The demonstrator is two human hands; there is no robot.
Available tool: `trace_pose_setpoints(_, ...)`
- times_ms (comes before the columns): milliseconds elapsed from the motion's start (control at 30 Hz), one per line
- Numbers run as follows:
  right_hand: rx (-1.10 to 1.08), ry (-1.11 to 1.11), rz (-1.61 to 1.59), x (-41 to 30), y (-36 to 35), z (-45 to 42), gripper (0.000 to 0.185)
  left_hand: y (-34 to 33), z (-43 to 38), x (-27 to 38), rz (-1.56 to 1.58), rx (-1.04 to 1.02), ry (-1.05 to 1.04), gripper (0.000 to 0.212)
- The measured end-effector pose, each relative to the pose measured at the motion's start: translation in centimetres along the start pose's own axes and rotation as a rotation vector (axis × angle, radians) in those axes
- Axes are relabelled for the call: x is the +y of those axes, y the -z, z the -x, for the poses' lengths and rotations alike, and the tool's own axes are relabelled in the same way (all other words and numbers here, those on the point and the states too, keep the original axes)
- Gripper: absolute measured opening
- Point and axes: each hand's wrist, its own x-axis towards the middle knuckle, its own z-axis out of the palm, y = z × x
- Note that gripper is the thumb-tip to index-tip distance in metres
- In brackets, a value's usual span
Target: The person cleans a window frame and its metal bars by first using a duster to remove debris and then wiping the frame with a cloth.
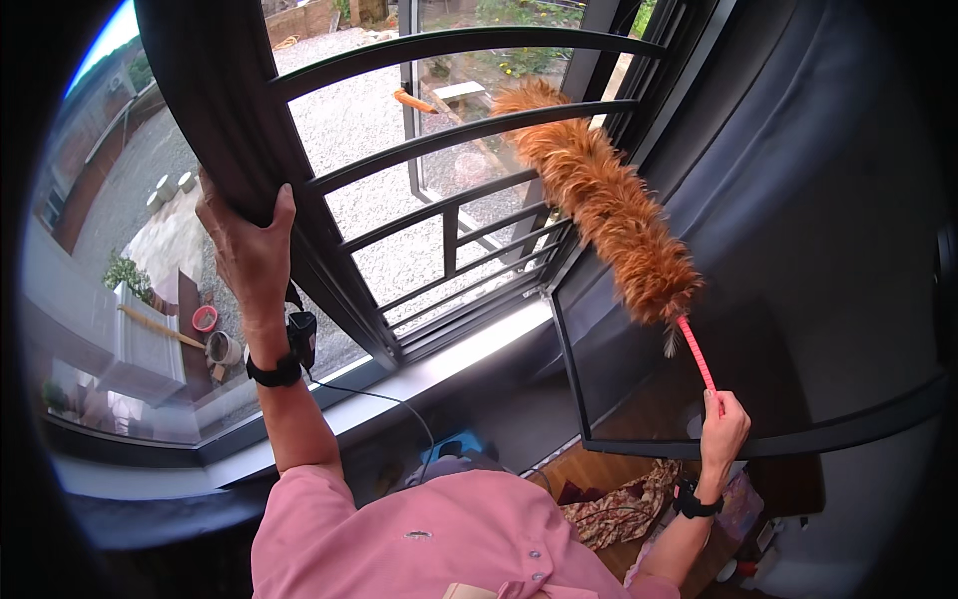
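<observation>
My right hand [724, 430] is closed around the pink handle [697, 356] of a feather duster. Its brown feather head [606, 210] slants up and left, and its tip lies at the dark metal window bars [471, 127]. One bar crosses in front of the feathers near the tip. With my left hand [251, 251] I grip the dark upright window frame [224, 112], thumb on the near side and fingers partly hidden behind it. Each wrist wears a black strap; the left one carries a small black device [302, 337] with a cable.
A screen panel with a dark frame [572, 367] stands swung inward at the right, before a dark curtain [793, 97]. Below the bars runs a pale sill [479, 337]. Patterned cloth [621, 513] lies on the wooden floor. Outside are gravel [352, 120] and an opened glass sash with an orange handle [414, 101].
</observation>
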Motion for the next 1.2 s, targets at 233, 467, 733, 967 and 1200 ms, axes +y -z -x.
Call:
trace_pose_setpoints(233,0.051,0.022,-0.338,-5.3,-10.2,-13.2,0.027,0.1,0.1,-0.3,0.019,-0.012,0.02,0.097)
trace_pose_setpoints(467,-0.224,0.159,-0.069,-13.2,-15.3,-22.3,0.04,0.4,-0.1,0.0,0.044,-0.006,0.007,0.099)
trace_pose_setpoints(733,-0.154,-0.006,-0.378,-16.1,-18.3,-24.8,0.044,0.6,0.0,0.2,0.04,-0.023,0.047,0.099)
trace_pose_setpoints(967,-0.4,0.028,-0.324,-19.3,-21.8,-25.5,0.045,0.4,0.0,0.1,0.01,0.002,0.032,0.098)
trace_pose_setpoints(1200,-0.327,-0.101,-0.495,-13.2,-17.9,-21.3,0.041,0.5,-0.1,0.0,0.018,0.005,0.012,0.098)
